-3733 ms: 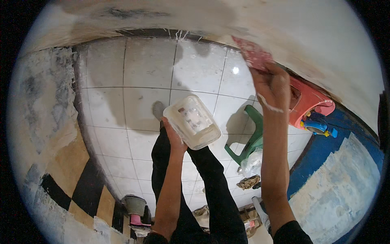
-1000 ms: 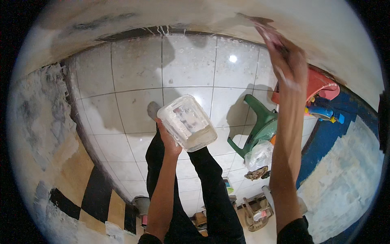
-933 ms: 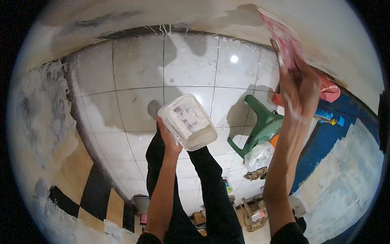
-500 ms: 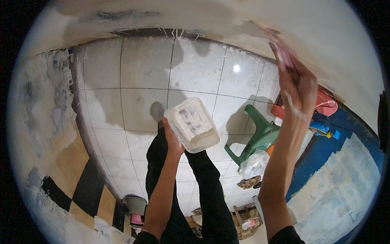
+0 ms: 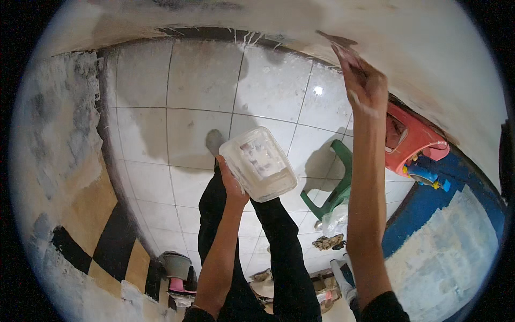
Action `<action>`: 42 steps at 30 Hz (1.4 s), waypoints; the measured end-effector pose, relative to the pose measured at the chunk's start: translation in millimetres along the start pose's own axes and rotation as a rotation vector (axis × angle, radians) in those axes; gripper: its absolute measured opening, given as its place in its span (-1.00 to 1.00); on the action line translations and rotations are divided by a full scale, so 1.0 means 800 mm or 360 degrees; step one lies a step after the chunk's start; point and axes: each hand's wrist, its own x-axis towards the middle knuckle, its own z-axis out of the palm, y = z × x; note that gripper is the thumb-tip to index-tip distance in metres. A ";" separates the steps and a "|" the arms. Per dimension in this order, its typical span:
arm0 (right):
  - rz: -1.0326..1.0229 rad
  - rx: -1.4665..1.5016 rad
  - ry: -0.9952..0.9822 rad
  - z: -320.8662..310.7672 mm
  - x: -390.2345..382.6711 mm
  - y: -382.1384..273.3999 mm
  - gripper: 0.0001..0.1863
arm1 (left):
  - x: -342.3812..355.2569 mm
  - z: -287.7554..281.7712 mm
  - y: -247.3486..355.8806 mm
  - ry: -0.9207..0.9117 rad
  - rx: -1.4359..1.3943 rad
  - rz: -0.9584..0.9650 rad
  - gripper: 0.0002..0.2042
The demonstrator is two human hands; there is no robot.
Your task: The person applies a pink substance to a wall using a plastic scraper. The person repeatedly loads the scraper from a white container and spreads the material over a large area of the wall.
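From the person's head, a fisheye camera is looking down at the floor (image 5: 204,80), taking in the left hand (image 5: 234,189) and the right hand (image 5: 367,88) from close above, catching the wall (image 5: 429,48) along the upper edge and bending straight lines toward its rim

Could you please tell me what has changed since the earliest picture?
The right hand has moved up the picture, and its pink flat tool has turned from face-on to nearly edge-on. Nothing was visibly let go; the left hand still holds the plastic tub.
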 end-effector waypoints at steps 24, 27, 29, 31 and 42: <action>0.0125 0.0406 0.0154 0.009 -0.079 0.084 -0.80 | 0.008 -0.004 0.006 -0.0091 -0.0061 0.0072 -0.33; 0.0136 0.0300 0.0114 -0.002 -0.056 0.109 -0.75 | 0.011 -0.008 0.010 -0.0096 -0.0114 0.0085 -0.35; -0.0011 -0.0130 0.0086 -0.015 -0.029 0.128 -0.71 | 0.008 0.006 0.013 -0.0066 -0.0159 0.0103 -0.36; 0.0030 0.0077 -0.0217 -0.020 0.006 0.132 -0.67 | 0.014 -0.002 0.012 -0.0048 -0.0155 0.0115 -0.35; -0.0010 0.0399 0.0158 0.043 -0.058 0.102 -0.68 | 0.014 -0.023 0.012 -0.0115 -0.0175 0.0096 -0.35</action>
